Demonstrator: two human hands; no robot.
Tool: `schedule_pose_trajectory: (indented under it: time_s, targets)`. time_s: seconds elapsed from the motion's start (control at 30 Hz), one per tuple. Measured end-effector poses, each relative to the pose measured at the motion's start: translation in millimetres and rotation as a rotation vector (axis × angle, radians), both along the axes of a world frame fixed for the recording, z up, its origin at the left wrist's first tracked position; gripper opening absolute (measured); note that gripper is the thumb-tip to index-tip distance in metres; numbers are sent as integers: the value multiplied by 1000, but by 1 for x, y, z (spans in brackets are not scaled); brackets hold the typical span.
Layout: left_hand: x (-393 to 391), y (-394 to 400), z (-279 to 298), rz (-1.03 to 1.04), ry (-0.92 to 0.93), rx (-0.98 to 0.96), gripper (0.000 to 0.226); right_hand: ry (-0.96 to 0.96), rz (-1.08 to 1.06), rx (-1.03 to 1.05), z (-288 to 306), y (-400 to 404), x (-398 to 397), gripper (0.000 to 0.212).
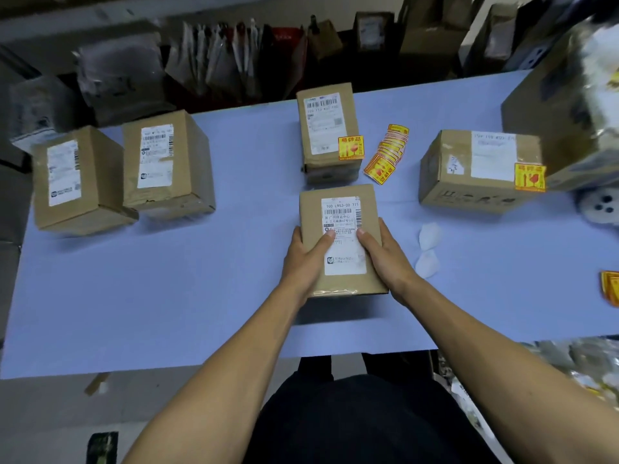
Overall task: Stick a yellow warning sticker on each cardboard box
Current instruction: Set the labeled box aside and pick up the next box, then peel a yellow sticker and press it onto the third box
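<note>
A cardboard box (338,205) with a white shipping label lies in the middle of the blue table (167,279). My left hand (306,259) grips its left side and my right hand (385,259) grips its right side, thumbs on the label. It bears no yellow sticker. Behind it stands a box (326,128) with a yellow warning sticker (350,148). At the right another box (479,169) carries a yellow sticker (530,177). Two boxes at the left, one (80,182) and the other (165,162), show only white labels. A strip of yellow stickers (387,155) lies between the middle and right boxes.
Two peeled white backing papers (428,249) lie right of my right hand. More yellow stickers (611,288) sit at the table's right edge. A large box (562,105) stands at the far right. Bagged parcels and cartons are stacked behind the table.
</note>
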State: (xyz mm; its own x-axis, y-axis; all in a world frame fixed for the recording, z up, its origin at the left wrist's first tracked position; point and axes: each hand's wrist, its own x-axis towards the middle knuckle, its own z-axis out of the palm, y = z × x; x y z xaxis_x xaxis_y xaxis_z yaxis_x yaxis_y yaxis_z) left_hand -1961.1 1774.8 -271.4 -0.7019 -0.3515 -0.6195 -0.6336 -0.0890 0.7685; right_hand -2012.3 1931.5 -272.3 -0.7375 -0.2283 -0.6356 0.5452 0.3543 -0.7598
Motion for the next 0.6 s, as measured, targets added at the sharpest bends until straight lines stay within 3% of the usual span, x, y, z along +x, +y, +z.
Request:
schedule_pose_trajectory:
  time_s: [0.17, 0.27, 0.33, 0.43, 0.53, 0.6]
  targets:
    - [-1, 3, -1, 18, -15, -13, 55, -4, 6, -3, -4, 2, -2, 85]
    - [-3, 4, -2, -23, -51, -137, 83, -17, 16, -16, -6, 6, -6, 75]
    - [-5, 2, -1, -148, -32, -410, 94, -15, -13, 8, -6, 10, -14, 69]
    - [-17, -5, 3, -492, 107, -884, 82, 164, -23, 229, -5, 14, -44, 57]
    - [-36, -7, 3, -823, 191, -1039, 75, 343, 51, 391, -6, 10, -81, 48]
    - [-44, -7, 0, -897, 183, -1039, 78, 411, 124, 463, -9, 5, -103, 45]
